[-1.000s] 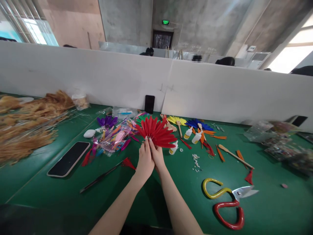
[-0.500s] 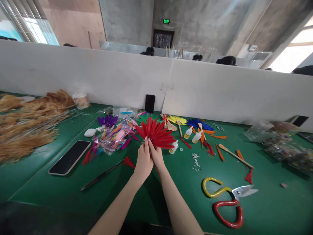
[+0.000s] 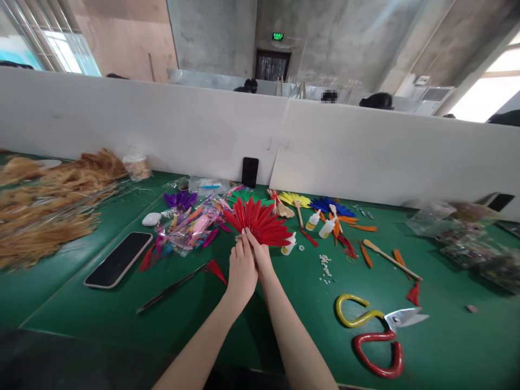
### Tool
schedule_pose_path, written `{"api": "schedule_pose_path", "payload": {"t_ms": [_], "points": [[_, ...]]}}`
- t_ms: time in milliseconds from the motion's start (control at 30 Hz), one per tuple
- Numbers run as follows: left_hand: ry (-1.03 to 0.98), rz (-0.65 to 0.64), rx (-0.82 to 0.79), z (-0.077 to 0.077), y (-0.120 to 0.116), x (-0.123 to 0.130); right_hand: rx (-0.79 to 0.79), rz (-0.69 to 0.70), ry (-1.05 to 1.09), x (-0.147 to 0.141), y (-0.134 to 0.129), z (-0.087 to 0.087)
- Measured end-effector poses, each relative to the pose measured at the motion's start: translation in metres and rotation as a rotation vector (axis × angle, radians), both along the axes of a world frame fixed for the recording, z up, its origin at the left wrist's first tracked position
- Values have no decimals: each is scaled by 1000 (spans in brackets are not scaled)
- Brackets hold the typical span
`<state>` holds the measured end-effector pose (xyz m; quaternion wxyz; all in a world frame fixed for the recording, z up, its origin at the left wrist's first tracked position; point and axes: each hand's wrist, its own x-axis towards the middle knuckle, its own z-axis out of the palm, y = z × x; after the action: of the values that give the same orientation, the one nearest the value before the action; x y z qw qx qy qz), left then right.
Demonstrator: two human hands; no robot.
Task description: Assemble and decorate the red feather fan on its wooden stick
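A red feather fan (image 3: 262, 219) is spread out in front of me, held above the table at its base. My left hand (image 3: 242, 268) is closed round the lower end, fingertips pressed near the point where the feathers meet. Close against it, my right hand (image 3: 262, 259) pinches the same base, its thumb and fingers together. The handle, if there is one, is hidden by my hands. Just left of my left wrist lies a red tassel (image 3: 216, 270). A small white glue bottle (image 3: 289, 245) shows partly behind the red feathers.
On the green table (image 3: 300, 325) lie large scissors (image 3: 377, 319), a phone (image 3: 118, 261), dark tweezers (image 3: 173, 290) and bagged feathers (image 3: 199, 225). Yellow feathers (image 3: 293, 199), a blue fan (image 3: 331, 206) and white beads (image 3: 325, 266) sit beyond. A white partition (image 3: 182, 124) stands behind.
The red fan has tilted slightly, and my left hand has turned a little with its fingers more gathered at the base. The camera view has shifted slightly.
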<state>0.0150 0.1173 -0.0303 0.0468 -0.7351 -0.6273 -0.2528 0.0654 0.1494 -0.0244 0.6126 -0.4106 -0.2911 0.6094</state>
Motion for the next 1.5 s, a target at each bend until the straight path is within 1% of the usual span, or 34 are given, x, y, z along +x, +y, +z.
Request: {"api": "schedule_pose_path", "payload": {"t_ms": [233, 400, 500, 600, 700, 800, 1000, 1300, 1500], "points": [[-14, 2, 28, -2, -3, -1, -87, 33, 50, 4, 0, 5], [33, 33, -7, 0, -7, 1, -143, 71, 115, 6, 3, 8], [41, 24, -31, 1, -8, 0, -127, 67, 154, 4, 4, 10], [44, 27, -49, 2, -8, -1, -99, 93, 166, 3, 4, 10], [47, 24, -58, 1, -8, -2, -102, 119, 179, 3, 3, 9], [48, 14, -48, 0, -8, -3, -111, 121, 238, 3, 3, 7], [90, 35, -34, -2, -9, -3, -225, 188, 310, 5, 5, 6], [101, 42, -19, -5, -10, -1, -266, 145, 328, 4, 6, 6], [115, 39, -29, -9, -10, 0, -264, 131, 334, 4, 5, 6]]}}
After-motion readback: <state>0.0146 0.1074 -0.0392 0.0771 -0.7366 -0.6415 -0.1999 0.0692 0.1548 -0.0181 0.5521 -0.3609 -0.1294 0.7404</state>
